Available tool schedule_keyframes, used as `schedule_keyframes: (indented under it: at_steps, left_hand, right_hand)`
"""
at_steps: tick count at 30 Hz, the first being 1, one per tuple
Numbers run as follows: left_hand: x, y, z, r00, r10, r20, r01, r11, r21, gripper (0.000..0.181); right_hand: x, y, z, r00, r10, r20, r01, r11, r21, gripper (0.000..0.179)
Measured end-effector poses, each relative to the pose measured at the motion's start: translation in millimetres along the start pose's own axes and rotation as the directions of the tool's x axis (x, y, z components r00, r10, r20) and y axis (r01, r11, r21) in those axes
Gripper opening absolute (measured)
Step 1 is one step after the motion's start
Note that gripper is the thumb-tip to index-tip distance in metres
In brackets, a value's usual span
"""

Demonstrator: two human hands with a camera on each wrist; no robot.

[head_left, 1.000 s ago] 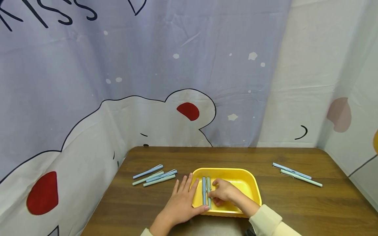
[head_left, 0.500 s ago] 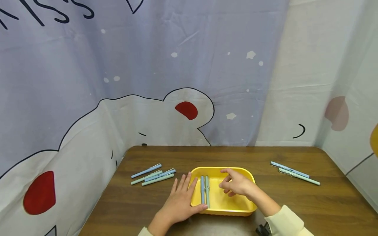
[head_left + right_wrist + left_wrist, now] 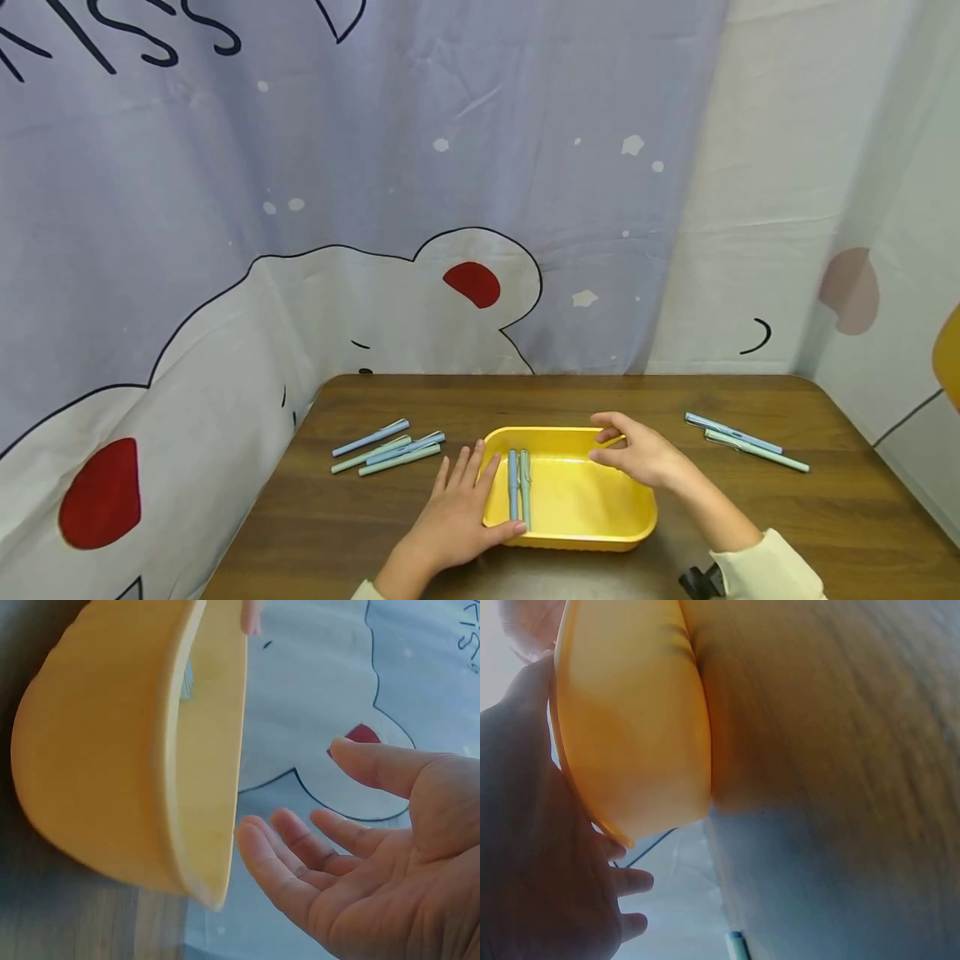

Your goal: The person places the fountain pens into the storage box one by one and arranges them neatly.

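A yellow plastic tray [image 3: 592, 529] stands on the table, with a blue pen [image 3: 513, 485] and a pale green pen [image 3: 525, 490] lying side by side along its left part. My left hand [image 3: 459, 515] rests on the tray's left front rim with fingers spread and straight, its thumb over the front edge by the pens' lower ends. Above the tray's right back side hovers my right hand [image 3: 647, 452], holding nothing; the right wrist view shows its fingers [image 3: 274, 877] loosely bent and thumb apart, beside the rim.
Left of the tray lies a loose group of several blue and green pens [image 3: 390, 450]. At the back right, a blue pen [image 3: 735, 432] and a green pen [image 3: 757, 450] lie close together. A printed curtain [image 3: 480, 167] hangs behind the brown table [image 3: 315, 533].
My right hand has let go of the green pen in the tray and moved up and right, to the tray's right back rim. The left hand has stayed on the rim.
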State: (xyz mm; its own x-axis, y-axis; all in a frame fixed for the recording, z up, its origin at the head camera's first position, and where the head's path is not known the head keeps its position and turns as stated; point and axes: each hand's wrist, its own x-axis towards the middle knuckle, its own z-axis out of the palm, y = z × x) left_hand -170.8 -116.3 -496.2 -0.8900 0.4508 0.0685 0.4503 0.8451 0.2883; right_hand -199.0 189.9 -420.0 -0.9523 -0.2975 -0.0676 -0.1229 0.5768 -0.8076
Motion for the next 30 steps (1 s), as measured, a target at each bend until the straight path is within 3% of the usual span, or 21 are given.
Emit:
schedule_keyframes:
  at_steps: [21,30]
  left_hand:
    - [-0.2,-0.7,1.5,1.0,-0.007,0.013,0.007,1.0,-0.006,0.099]
    - [0.0,-0.5,1.6,1.0,0.0,0.009,0.0,1.0,-0.007,0.098]
  right_hand:
    - [-21.6,34,-49,0.995,-0.059,-0.083,0.053,0.996,-0.075,0.061]
    - [-26.3,56,-58,0.986,-0.08,-0.147,0.052,0.981,-0.187,0.059]
